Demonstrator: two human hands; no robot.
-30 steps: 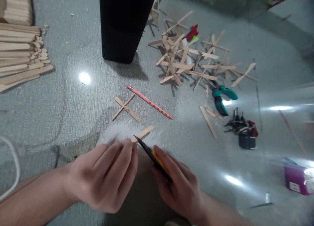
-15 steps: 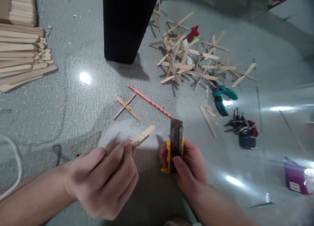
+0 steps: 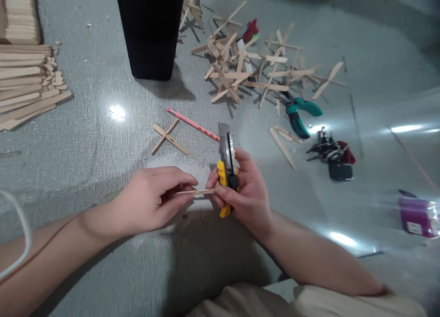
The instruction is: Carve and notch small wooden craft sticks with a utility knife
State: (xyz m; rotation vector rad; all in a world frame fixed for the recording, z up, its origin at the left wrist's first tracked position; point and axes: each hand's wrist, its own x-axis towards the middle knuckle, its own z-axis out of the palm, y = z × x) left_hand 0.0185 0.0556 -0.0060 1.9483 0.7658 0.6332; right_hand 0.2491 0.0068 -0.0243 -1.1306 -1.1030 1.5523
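Observation:
A thin wooden stick [image 3: 203, 191], seen edge-on, spans the gap between my two hands. My left hand [image 3: 154, 197] is closed on its left end with thumb and fingers. The fingertips of my right hand [image 3: 245, 193] pinch its other end, and that same hand is wrapped round a yellow and black utility knife [image 3: 227, 170] whose blade points up and away. Behind the hands lie two crossed wooden sticks [image 3: 166, 136], the lower one with a small slot. Just beyond them is a pink pencil [image 3: 192, 123], its right end close to the knife blade.
A black box-like object [image 3: 151, 32] stands at the back. Stacked sticks [image 3: 27, 78] lie at the left, a pile of crossed sticks [image 3: 233, 64] behind. To the right are green-handled pliers [image 3: 298, 117], small dark tools [image 3: 330, 152] and a purple packet [image 3: 417, 216]. A white cable [image 3: 24, 230] crosses my left forearm.
My right hand has come in toward the left and now also grips the stick. My left hand has turned, and the stick lies level instead of slanting up. The whole view has shifted slightly.

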